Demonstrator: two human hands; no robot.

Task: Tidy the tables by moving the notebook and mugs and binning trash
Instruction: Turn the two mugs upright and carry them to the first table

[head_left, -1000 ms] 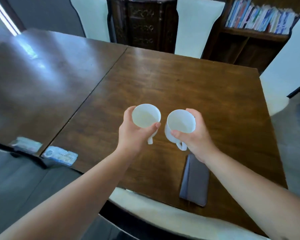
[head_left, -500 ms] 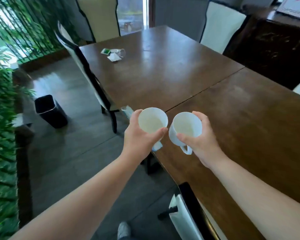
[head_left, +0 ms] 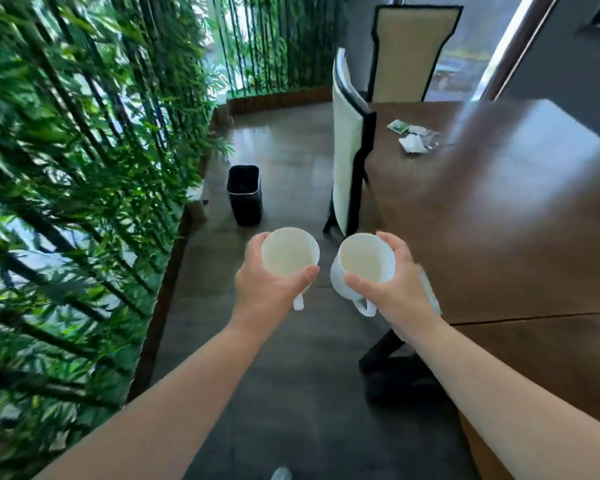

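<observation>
— What did we have in our hands?

— We had two white mugs. Our left hand (head_left: 271, 289) was wrapped tight around the left mug (head_left: 289, 252), with the thumb on its near side. Our right hand (head_left: 395, 289) was wrapped tight around the right mug (head_left: 364, 261) the same way. Both mugs were up in the air, side by side but not touching, with their handles pointing down toward us. We could see inside them, and they looked empty.

— Where was the trash?

— A little pile of trash (head_left: 414, 138) lay far off on the brown table (head_left: 499, 220), near its far edge. A white chair (head_left: 345, 174) stood just beside that table.

— And the bin?

— The black bin (head_left: 244, 194) stood on the dark floor (head_left: 284, 375), past our mugs, between the chair and the green plants (head_left: 84, 168).

— Did we see the notebook?

— No, we could not tell where it was.
</observation>
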